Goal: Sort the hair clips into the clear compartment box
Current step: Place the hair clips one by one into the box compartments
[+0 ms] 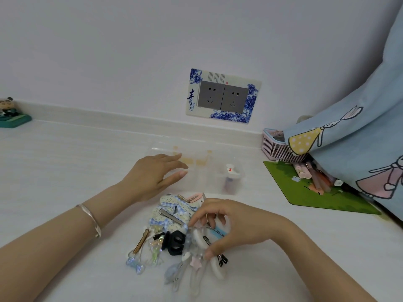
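Note:
A pile of hair clips (174, 232) lies on the white table in front of me: a black claw clip (175, 245), a blue checked lace bow (172, 211), a gold bar clip (141, 240) and several pale clips. My right hand (231, 225) hovers over the pile's right side, its thumb and fingers curled round some pale clips there. Behind the pile stands the clear compartment box (196, 168); its right compartment holds a white and pink clip (231, 171). My left hand (157, 175) rests with straight fingers against the box's left side.
A green mat (305, 192) with pink tubes lies to the right, next to a pink basket (274, 147) and a blue cartoon pillow (359, 131). A wall socket (222, 97) sits behind the box. A panda figure (9, 112) stands far left.

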